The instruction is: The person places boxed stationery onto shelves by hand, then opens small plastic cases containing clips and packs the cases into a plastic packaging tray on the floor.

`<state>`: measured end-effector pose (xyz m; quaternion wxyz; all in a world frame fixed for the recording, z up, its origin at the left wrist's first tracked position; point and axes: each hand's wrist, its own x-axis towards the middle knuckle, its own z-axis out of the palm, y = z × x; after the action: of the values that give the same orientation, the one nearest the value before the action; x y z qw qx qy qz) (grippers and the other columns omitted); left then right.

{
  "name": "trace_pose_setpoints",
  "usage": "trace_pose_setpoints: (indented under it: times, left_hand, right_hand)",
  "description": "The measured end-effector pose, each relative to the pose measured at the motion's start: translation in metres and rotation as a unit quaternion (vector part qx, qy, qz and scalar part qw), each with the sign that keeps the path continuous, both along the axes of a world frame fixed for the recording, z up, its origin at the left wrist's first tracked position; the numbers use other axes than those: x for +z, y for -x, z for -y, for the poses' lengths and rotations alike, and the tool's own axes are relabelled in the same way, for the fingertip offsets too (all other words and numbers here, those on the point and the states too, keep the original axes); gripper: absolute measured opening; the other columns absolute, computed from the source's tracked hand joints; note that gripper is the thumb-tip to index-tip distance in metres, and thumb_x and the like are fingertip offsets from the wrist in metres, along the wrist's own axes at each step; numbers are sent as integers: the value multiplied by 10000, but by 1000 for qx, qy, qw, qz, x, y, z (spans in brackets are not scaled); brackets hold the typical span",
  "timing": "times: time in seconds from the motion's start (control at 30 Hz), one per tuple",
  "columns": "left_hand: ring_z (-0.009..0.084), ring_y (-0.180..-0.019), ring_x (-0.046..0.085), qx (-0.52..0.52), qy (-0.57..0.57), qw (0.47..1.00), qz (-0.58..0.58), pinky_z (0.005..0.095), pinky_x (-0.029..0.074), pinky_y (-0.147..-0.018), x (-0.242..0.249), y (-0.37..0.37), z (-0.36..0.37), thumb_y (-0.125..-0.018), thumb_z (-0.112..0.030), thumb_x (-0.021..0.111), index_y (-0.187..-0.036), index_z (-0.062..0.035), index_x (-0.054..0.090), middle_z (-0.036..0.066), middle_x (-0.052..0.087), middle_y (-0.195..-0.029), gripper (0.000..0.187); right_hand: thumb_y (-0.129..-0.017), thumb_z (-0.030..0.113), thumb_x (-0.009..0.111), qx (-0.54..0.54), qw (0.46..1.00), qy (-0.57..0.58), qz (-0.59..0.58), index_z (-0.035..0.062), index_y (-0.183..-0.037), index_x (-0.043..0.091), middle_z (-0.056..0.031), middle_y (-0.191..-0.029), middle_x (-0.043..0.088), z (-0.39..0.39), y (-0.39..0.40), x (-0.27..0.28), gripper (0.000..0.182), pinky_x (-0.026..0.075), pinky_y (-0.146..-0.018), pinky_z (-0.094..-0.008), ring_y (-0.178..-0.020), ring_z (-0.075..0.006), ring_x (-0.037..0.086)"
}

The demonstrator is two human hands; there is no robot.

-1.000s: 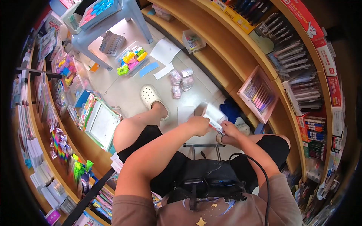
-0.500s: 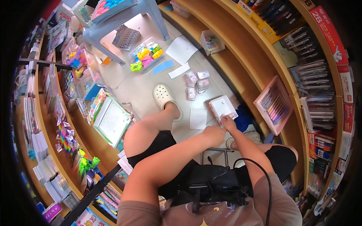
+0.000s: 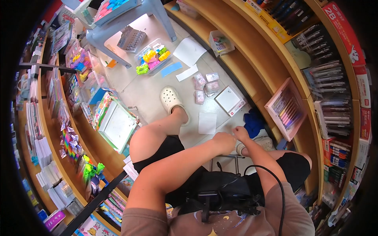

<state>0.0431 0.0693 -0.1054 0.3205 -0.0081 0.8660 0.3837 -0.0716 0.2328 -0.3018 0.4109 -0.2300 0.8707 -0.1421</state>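
Note:
I sit on a stool with both hands close together over my knees. My left hand (image 3: pixel 224 141) is curled into a fist, and nothing shows in it. Just to its right, my right hand (image 3: pixel 240 133) has its fingers bent; what it holds, if anything, is too small to make out. A white flat box with a red edge (image 3: pixel 230 100) lies on the floor ahead of my hands, apart from them. A white paper sheet (image 3: pixel 207 123) lies on the floor just left of the box, near my white clog (image 3: pixel 170 99).
Several small pink packets (image 3: pixel 204 85) lie beyond the box. A blue cloth (image 3: pixel 253 122) is beside my right foot. A clear tub of bright erasers (image 3: pixel 151 58) and a grey plastic stool (image 3: pixel 130 23) stand farther off. Wooden shelves of pens (image 3: pixel 315 78) curve along the right, and stationery racks (image 3: pixel 59 118) line the left.
The white box left my hands: a second ago both held it, then my right hand set it on the floor. Now it lies farther away and my right hand has drawn back.

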Motion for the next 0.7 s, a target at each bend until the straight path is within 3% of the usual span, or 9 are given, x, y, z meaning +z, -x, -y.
trace_pose_setpoints:
  times: [0.07,0.1,0.33,0.43,0.53,0.7]
  left_hand:
    - [368,-953,602,-17,3,1000,-1,445,484,-812,4,1,0,-832,-312,609,-1087,18,545,206,623,-1000,422]
    - [368,-959,600,-26,5,1000,-1,443,483,-816,6,2,2,-834,-316,607,-1096,18,543,206,623,-1003,430]
    - [368,-960,601,-35,15,999,5,445,484,-812,5,7,0,-845,-329,597,-1099,18,540,211,623,-1010,433]
    - [368,-960,602,-38,21,999,2,446,485,-811,8,9,-2,-849,-323,593,-1090,22,540,213,622,-1012,424]
    - [366,-964,602,-39,18,999,1,447,484,-811,8,9,-3,-850,-318,590,-1079,25,542,213,622,-1013,415]
    - [368,-955,603,-54,3,998,-18,450,485,-804,4,2,-5,-847,-313,589,-1071,22,548,211,619,-1013,405]
  right_hand:
    - [-811,354,538,16,997,-71,7,-5,-850,683,-239,-829,643,-16,-4,9,389,486,-772,-433,-832,-380,628]
    - [-838,363,515,21,998,-61,14,-20,-791,677,-243,-795,634,-27,-7,10,419,484,-736,-452,-801,-392,624]
    - [-881,256,488,24,996,-72,37,0,-771,652,-226,-793,637,-84,-19,-7,323,479,-741,-431,-779,-353,632]
    - [-848,184,495,202,972,71,-97,7,-770,643,-213,-819,643,-96,-18,-5,244,483,-738,-427,-792,-347,632]
    - [-810,161,509,-28,999,19,25,9,-812,642,-212,-845,646,-79,-21,-3,201,487,-739,-431,-805,-365,623]
    - [-795,191,528,15,999,27,-15,12,-843,641,-215,-870,645,-38,-16,7,217,492,-739,-435,-813,-379,618]
